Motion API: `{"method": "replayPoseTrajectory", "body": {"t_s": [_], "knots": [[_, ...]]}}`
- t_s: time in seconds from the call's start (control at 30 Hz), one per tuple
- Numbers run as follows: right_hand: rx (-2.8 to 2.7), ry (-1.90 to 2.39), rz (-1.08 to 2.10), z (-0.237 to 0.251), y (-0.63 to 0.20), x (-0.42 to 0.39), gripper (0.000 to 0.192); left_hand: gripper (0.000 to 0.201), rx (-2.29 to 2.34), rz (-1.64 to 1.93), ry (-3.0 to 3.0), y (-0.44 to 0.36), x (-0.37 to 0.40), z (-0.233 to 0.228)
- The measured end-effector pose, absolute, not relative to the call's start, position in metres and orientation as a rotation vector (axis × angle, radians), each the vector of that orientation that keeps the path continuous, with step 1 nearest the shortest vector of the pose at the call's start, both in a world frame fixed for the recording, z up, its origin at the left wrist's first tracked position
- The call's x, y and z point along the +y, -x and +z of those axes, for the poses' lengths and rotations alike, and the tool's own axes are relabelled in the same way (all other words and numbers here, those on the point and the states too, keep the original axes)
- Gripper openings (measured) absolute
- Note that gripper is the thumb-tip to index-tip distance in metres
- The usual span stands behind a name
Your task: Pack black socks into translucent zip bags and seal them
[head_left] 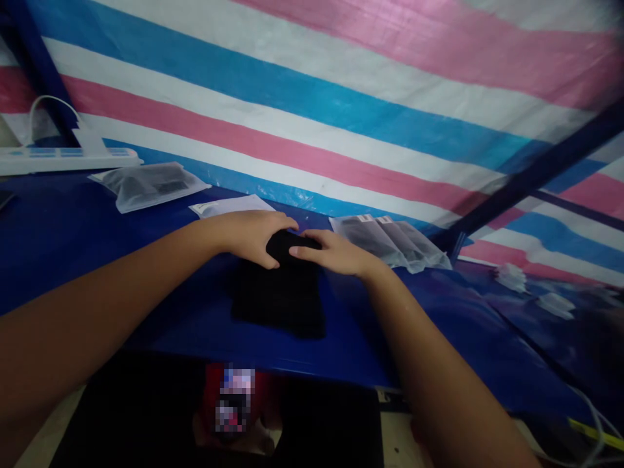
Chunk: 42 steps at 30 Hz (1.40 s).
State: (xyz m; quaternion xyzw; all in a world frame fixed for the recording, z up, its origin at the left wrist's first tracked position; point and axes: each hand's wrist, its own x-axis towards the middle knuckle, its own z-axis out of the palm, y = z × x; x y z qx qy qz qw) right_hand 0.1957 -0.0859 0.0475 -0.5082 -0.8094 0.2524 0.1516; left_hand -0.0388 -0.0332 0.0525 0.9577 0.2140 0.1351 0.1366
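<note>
A piece of black cloth (280,299) lies on the blue table (195,325) in front of me, its far end rolled or folded into a thick bundle. My left hand (253,235) is curled round the left side of that bundle, thumb toward me. From the right, my right hand (336,252) grips the same bundle, with its thumb on top and fingers over the far side. The two hands almost meet at the fingertips. What kind of garment or fabric the cloth is, I cannot tell.
Along the back lie a frosted plastic bag (156,185) with something dark inside, a white packet (234,205) and several bagged dark items (385,242). A power strip (68,159) is at the far left. Crumpled clear plastic (511,278) lies right. Striped sheeting (312,117) hangs behind.
</note>
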Motion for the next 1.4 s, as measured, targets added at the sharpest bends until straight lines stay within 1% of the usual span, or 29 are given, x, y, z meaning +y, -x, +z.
{"method": "replayPoseTrajectory", "body": {"t_s": [0.1,0.2,0.23,0.3,0.33,0.4,0.53,0.6,0.7,0.8,0.93,1.1,1.23,1.3,1.4], "knots": [[-2.338,1.490,0.729,0.047,-0.198,-0.085,0.051,0.052,0.570,0.375,-2.811,0.037,-0.033,0.050],[-2.401,1.433,0.543,0.048,-0.196,-0.087,0.061,0.037,0.608,0.366,-2.786,0.037,-0.030,0.049],[-2.417,1.420,0.482,0.048,-0.195,-0.088,0.060,0.032,0.638,0.360,-2.764,0.038,-0.030,0.049],[-2.438,1.416,0.422,0.047,-0.194,-0.090,0.050,0.028,0.675,0.347,-2.726,0.038,-0.029,0.049],[-2.445,1.416,0.422,0.047,-0.194,-0.090,0.045,0.028,0.670,0.351,-2.721,0.038,-0.028,0.049],[-2.449,1.409,0.436,0.046,-0.194,-0.090,0.041,0.031,0.629,0.373,-2.742,0.037,-0.029,0.048],[-2.431,1.389,0.468,0.044,-0.198,-0.087,0.042,0.031,0.573,0.374,-2.823,0.034,-0.029,0.043],[-2.402,1.388,0.498,0.044,-0.200,-0.086,0.044,0.036,0.571,0.412,-2.849,0.034,-0.028,0.040],[-2.358,1.411,0.595,0.046,-0.202,-0.085,0.046,0.049,0.573,0.529,-2.855,0.034,-0.028,0.040],[-2.316,1.467,0.635,0.049,-0.203,-0.085,0.046,0.047,0.584,0.524,-2.826,0.035,-0.028,0.043],[-2.326,1.419,0.493,0.046,-0.203,-0.084,0.048,0.045,0.619,0.471,-2.771,0.036,-0.026,0.044],[-2.398,1.405,0.313,0.038,-0.198,-0.083,0.046,0.041,0.624,0.462,-2.843,0.032,-0.024,0.037],[-2.407,1.397,0.225,0.034,-0.195,-0.082,0.049,0.046,0.645,0.495,-2.902,0.030,-0.025,0.034],[-2.383,1.416,0.267,0.033,-0.196,-0.080,0.049,0.052,0.656,0.506,-2.905,0.031,-0.025,0.034],[-2.234,1.455,0.464,0.033,-0.200,-0.076,0.046,0.061,0.648,0.570,-2.942,0.033,-0.024,0.034]]}}
